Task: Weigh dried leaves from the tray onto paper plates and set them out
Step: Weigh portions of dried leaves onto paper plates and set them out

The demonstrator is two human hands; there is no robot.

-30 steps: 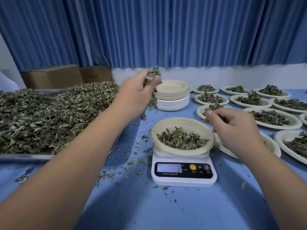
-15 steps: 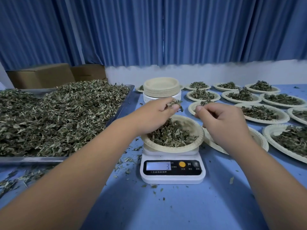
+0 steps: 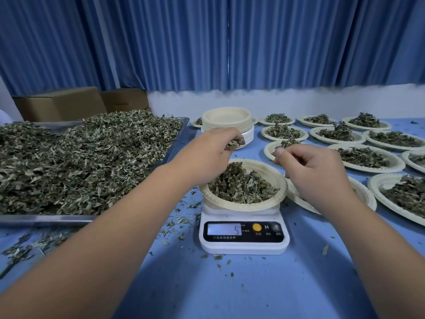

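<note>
A paper plate [image 3: 273,178] heaped with dried leaves [image 3: 241,185] sits on a small white scale [image 3: 243,236] whose display reads 5. My left hand [image 3: 207,153] hovers over the plate's far left rim and pinches a tuft of leaves in its fingertips. To the right of the plate my right hand [image 3: 315,166] hangs with curled fingers, and nothing shows in it. A metal tray [image 3: 46,218] piled with dried leaves fills the left side.
A stack of empty paper plates [image 3: 227,122] stands behind the scale. Several filled plates [image 3: 365,155] cover the blue table [image 3: 230,291] at the right. Loose leaf bits litter the table by the tray. Cardboard boxes [image 3: 59,104] stand behind the tray.
My left hand came down from above the tray to the plate and dropped leaves there. The pile on the plate grew and the display went from 3 to 5.
</note>
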